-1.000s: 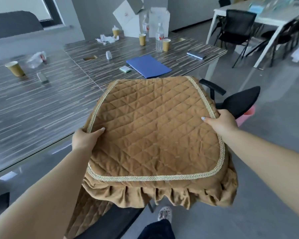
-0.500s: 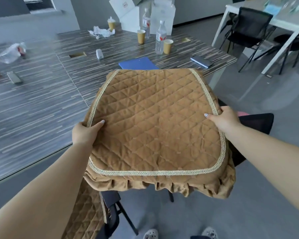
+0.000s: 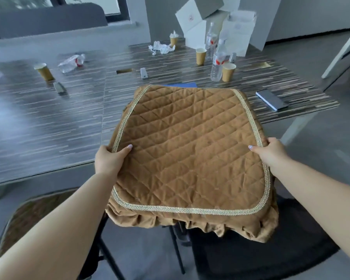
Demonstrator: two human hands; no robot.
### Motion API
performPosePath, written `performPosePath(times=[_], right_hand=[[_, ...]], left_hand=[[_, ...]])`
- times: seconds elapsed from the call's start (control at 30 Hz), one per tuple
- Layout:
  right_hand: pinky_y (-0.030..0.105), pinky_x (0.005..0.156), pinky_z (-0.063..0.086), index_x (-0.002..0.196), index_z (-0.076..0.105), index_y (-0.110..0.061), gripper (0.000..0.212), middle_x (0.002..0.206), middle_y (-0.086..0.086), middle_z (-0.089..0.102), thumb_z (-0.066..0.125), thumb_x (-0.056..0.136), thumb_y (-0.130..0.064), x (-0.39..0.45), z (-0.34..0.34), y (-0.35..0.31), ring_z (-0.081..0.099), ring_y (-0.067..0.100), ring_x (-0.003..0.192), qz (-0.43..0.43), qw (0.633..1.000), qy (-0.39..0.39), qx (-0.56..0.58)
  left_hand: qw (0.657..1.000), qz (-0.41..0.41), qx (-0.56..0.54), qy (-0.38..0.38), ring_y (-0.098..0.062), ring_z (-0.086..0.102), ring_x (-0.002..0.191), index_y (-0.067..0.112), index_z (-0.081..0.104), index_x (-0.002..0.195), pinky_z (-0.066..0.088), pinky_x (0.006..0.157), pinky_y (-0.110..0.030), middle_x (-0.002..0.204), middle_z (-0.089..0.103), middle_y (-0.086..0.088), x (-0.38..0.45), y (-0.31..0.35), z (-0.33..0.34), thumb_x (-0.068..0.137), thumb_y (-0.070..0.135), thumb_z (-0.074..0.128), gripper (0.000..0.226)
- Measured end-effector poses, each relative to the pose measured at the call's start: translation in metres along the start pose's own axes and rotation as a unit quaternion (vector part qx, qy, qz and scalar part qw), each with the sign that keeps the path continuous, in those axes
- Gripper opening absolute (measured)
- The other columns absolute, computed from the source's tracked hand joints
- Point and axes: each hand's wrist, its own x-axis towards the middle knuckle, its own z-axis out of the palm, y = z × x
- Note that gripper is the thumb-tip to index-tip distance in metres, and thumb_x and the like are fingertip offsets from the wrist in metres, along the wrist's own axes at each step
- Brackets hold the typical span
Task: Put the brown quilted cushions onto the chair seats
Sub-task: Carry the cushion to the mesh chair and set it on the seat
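Both hands clamp the brown quilted cushion [image 3: 190,158] by its side edges, left hand [image 3: 109,160] and right hand [image 3: 271,152], holding it above the black chair seat [image 3: 271,255] near the striped table [image 3: 49,122].

The cushion [image 3: 190,154] I hold is brown, quilted in diamonds, edged with pale gold braid. My desk [image 3: 38,122] is dark with streaky light stripes. The paper cups [image 3: 228,72] are mustard yellow, the folder [image 3: 182,85] blue, the chair seat [image 3: 271,257] black, the floor [image 3: 327,57] grey.
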Motion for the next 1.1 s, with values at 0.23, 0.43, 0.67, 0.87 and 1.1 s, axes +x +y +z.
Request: performPosePath(times=[0.23, 0.43, 0.67, 0.87, 1.1], right_hand=[[0.035, 0.081, 0.049, 0.106, 0.063, -0.002, 0.033, 0.103, 0.013, 0.068, 0.074, 0.076, -0.012, 0.095, -0.046, -0.024, 0.064, 0.03, 0.091, -0.029, 0.998, -0.057, -0.013], [0.029, 0.073, 0.042, 0.105, 0.064, -0.007, 0.031, 0.094, 0.008, 0.064, 0.071, 0.08, -0.023, 0.112, -0.056, -0.041, 0.059, 0.026, 0.085, -0.047, 0.997, -0.068, 0.015], [0.032, 0.076, 0.044, 0.1, 0.067, -0.009, 0.028, 0.094, 0.009, 0.064, 0.07, 0.083, -0.031, 0.108, -0.059, -0.038, 0.058, 0.028, 0.087, -0.088, 0.995, -0.047, 0.021], [0.041, 0.092, 0.05, 0.089, 0.065, -0.024, 0.014, 0.094, 0.004, 0.068, 0.074, 0.079, -0.025, 0.09, -0.058, -0.049, 0.062, 0.027, 0.094, -0.093, 0.984, -0.1, 0.114], [0.042, 0.093, 0.052, 0.088, 0.068, -0.026, 0.014, 0.097, 0.001, 0.07, 0.075, 0.076, -0.025, 0.072, -0.071, -0.071, 0.065, 0.027, 0.099, -0.143, 0.969, -0.145, 0.138]], left_hand=[[0.995, -0.035, -0.004, 0.098, -0.027, 0.056, 0.088, 0.007, 0.056, 0.101, 0.047, 0.077, -0.039, 0.095, 0.059, -0.007, -0.054, 0.034, 0.05, 0.07, 0.048, 0.078, 0.056], [0.989, -0.051, -0.039, 0.136, -0.026, 0.055, 0.088, 0.006, 0.055, 0.105, 0.045, 0.077, -0.037, 0.099, 0.059, -0.008, -0.079, 0.035, 0.062, 0.072, 0.045, 0.078, 0.056], [0.988, -0.065, 0.017, 0.143, -0.039, 0.056, 0.111, 0.004, 0.056, 0.113, 0.048, 0.093, -0.051, 0.117, 0.059, -0.017, -0.079, 0.032, 0.057, 0.065, 0.058, 0.077, 0.075], [0.981, -0.123, 0.06, 0.139, -0.042, 0.048, 0.122, 0.006, 0.05, 0.132, 0.04, 0.103, -0.049, 0.129, 0.054, -0.023, -0.087, 0.019, 0.053, 0.076, 0.05, 0.07, 0.074], [0.984, -0.138, 0.034, 0.104, -0.04, 0.054, 0.116, 0.008, 0.053, 0.127, 0.044, 0.1, -0.05, 0.123, 0.061, -0.019, -0.107, 0.015, 0.055, 0.073, 0.047, 0.07, 0.069]])
